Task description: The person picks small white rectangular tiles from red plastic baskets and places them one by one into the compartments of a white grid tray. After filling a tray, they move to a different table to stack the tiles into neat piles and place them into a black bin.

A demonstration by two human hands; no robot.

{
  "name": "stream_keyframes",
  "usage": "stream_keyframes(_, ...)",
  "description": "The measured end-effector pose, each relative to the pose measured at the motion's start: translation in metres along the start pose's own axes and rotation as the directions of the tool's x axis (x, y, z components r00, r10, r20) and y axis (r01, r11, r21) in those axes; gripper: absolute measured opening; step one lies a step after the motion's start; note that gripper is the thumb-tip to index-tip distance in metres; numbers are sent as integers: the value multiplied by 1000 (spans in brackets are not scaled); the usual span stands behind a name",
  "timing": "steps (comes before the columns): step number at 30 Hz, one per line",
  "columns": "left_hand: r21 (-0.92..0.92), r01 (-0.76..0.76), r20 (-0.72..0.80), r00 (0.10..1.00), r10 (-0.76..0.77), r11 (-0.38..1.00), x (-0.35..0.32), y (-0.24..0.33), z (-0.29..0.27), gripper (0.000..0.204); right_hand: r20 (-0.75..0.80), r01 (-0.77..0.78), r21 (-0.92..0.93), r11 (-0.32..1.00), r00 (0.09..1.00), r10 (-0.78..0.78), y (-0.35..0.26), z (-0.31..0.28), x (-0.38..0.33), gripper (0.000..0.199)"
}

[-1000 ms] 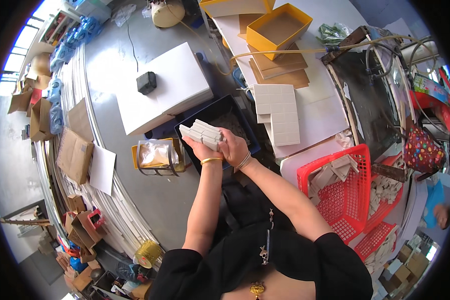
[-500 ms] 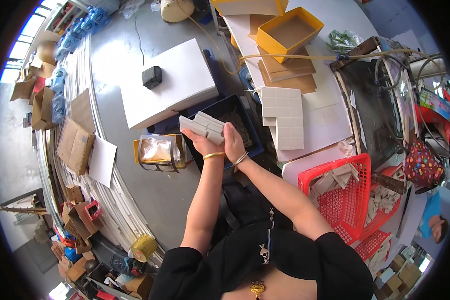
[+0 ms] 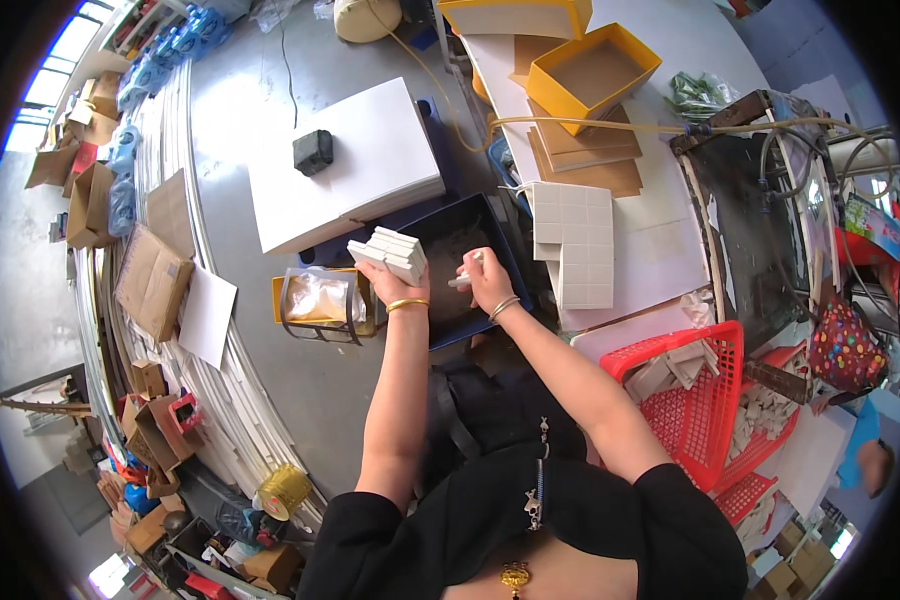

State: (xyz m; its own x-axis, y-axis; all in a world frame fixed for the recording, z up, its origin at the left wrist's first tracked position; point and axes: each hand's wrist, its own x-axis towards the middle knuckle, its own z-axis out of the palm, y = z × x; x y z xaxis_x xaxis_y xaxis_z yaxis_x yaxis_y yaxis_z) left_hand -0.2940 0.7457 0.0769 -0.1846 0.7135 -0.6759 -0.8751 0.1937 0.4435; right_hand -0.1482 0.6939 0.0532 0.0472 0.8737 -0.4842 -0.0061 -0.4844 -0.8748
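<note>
My left hand is closed round a stack of small white blocks, held tilted near the left rim of a dark blue bin. Over that bin, apart from the stack, my right hand pinches one or two small white pieces between its fingers. Part of the bin's inside is hidden by my hands. Just left of it sits a yellow box with a clear plastic bag inside a dark wire frame.
A thick pile of white sheets carries a black block. White tile-like pieces lie on the table at right, below brown cardboard and a yellow box. A red basket stands near my right arm.
My hands have parted. The right hand has moved right, off the stack, with a small piece or two in its fingers; the left still holds the stack, slightly further left.
</note>
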Motion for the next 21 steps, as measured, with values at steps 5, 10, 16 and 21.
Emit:
stream_keyframes(5,129,-202,26,979,200,971,-9,-16,-1,67,-59,251,-518,818,943,-326,15,4,6,85)
stream_keyframes(10,217,-169,159,978,136,961,-48,-41,10,72,-74,515,-188,836,841,-535,-45,16,-31,73)
stream_keyframes(16,182,-29,292,956,-26,983,-49,-41,11,63,59,583,-56,811,812,-580,-59,-28,-58,53)
stream_keyframes(21,331,-161,395,918,18,930,-54,-66,9,64,-199,724,124,679,688,-698,-43,-59,-86,53)
